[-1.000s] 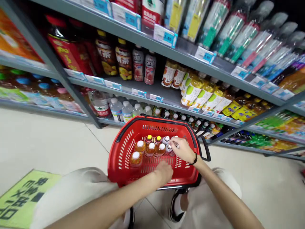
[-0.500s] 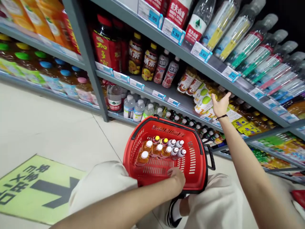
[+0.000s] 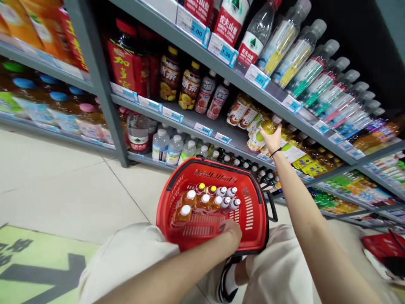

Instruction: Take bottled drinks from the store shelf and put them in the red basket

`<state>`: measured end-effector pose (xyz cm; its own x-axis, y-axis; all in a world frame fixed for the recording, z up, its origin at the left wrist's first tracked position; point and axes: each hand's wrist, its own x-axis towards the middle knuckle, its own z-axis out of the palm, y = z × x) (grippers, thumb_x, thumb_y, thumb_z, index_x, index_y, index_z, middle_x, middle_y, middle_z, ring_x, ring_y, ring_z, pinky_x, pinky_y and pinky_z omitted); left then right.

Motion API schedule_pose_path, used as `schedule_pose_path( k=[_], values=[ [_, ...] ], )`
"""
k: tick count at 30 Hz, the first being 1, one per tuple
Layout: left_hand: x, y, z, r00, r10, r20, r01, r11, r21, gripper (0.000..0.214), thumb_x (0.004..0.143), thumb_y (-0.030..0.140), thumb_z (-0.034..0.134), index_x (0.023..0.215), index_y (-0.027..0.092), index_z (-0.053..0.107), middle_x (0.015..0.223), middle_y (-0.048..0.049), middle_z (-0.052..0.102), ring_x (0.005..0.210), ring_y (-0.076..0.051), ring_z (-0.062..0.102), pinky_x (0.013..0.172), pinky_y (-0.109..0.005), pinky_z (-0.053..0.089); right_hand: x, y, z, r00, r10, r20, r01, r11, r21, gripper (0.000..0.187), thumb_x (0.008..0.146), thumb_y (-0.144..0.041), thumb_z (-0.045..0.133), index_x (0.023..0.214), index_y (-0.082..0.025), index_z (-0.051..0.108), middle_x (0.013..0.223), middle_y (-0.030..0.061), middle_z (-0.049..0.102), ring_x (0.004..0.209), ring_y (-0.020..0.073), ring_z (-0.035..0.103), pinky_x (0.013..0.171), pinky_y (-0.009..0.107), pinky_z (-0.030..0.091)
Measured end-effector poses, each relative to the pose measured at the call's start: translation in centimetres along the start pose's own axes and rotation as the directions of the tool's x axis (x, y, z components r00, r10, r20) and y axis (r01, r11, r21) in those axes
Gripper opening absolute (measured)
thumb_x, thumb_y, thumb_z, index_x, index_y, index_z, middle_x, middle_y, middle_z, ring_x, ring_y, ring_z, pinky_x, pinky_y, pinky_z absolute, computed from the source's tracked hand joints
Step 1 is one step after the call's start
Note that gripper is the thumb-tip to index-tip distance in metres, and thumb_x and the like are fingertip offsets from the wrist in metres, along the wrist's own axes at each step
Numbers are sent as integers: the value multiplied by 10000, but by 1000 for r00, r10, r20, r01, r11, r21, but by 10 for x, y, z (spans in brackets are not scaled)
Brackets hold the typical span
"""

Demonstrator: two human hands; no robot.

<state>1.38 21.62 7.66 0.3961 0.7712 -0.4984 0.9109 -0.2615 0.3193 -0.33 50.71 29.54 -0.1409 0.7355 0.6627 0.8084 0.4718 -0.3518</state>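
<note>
A red plastic basket [image 3: 256, 219] rests on my lap, with several small bottles [image 3: 205, 200] of amber drink standing inside it. My left hand [image 3: 232, 230] grips the basket's near rim, fingers curled over it. My right hand [image 3: 271, 139] reaches up to the middle shelf and closes round a yellow drink bottle with a green-and-white label [image 3: 265, 126], which tilts out of its row. A black band sits on that wrist.
Grey metal shelves [image 3: 190, 112] hold rows of drinks: red-labelled bottles at the left, water bottles [image 3: 161, 143] on the low shelf, clear bottles [image 3: 303, 71] on top. Price tags line the edges. A green floor sticker [image 3: 38, 270] lies at the lower left on pale tiles.
My right hand left the bottles in the basket, rose to the middle shelf and has now closed on a yellow bottle. My left hand stayed on the basket's rim.
</note>
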Motion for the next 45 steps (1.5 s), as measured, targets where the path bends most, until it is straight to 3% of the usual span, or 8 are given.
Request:
schedule_pose_path(
  k=[15,17,20,22,30,35,39,45],
  values=[
    [-87,-39,-89,808,99,-581,-115,993,9,290,978,85,483,1166,54,702,1139,-222,711,1138,-343,678,945,-469,566,-80,-37,-62,926,-378,20,375,909,-182,771,936,-533,616,1477,-25,410,1435,276,537,1355,303,547,1146,443,457],
    [-99,-48,-100,617,-5,-787,-93,993,-79,327,1013,179,485,1297,57,592,1334,-233,611,1298,-347,567,1011,-467,539,-89,-56,-78,931,-365,4,364,929,-62,819,949,-555,594,1523,-31,336,1420,260,550,1275,281,606,1056,408,537],
    [-106,-62,-114,117,-224,-968,-167,956,-242,663,869,303,760,1400,59,449,1488,-246,470,1429,-370,426,1176,-497,426,-114,-80,-98,930,-350,111,340,935,98,867,1009,-545,480,1630,-57,123,1480,265,509,1287,268,624,982,383,585],
    [-106,-71,-119,-4,-316,-949,-234,923,-307,887,745,295,874,1445,61,381,1488,-251,475,1415,-387,451,1190,-522,408,-137,-89,-103,919,-325,223,284,938,197,823,1036,-524,421,1643,-88,76,1526,255,482,1343,268,600,1017,395,577],
    [-117,-87,-123,276,-601,-750,-565,530,-632,699,680,361,887,1245,162,528,1171,-127,733,1069,-300,721,898,-397,573,-199,-61,-90,795,-130,592,-419,589,691,742,985,-590,544,1584,-190,365,1326,149,689,1200,258,687,1066,439,543],
    [-116,-87,-124,382,-590,-711,-700,317,-639,652,610,385,940,1121,168,599,1101,-96,755,990,-263,730,860,-384,573,-236,-15,-62,520,-4,854,-844,148,515,554,912,-665,606,1150,-179,724,1106,113,766,1062,273,712,991,434,562],
    [-98,-80,-125,450,-577,-682,-804,71,-591,705,615,378,957,1167,159,578,1144,-106,740,1011,-248,717,898,-388,575,-280,-5,-42,270,21,963,-956,-117,271,491,923,-639,583,1068,-204,758,986,96,779,961,304,722,810,464,600],
    [-75,-81,-119,513,-563,-648,-791,-18,-611,616,664,300,935,1154,151,594,1132,-105,737,1022,-225,710,952,-375,557,-312,-6,-43,199,-133,971,-970,-171,175,581,773,-692,762,1060,-187,778,996,74,777,810,278,727,669,377,581]
  ],
)
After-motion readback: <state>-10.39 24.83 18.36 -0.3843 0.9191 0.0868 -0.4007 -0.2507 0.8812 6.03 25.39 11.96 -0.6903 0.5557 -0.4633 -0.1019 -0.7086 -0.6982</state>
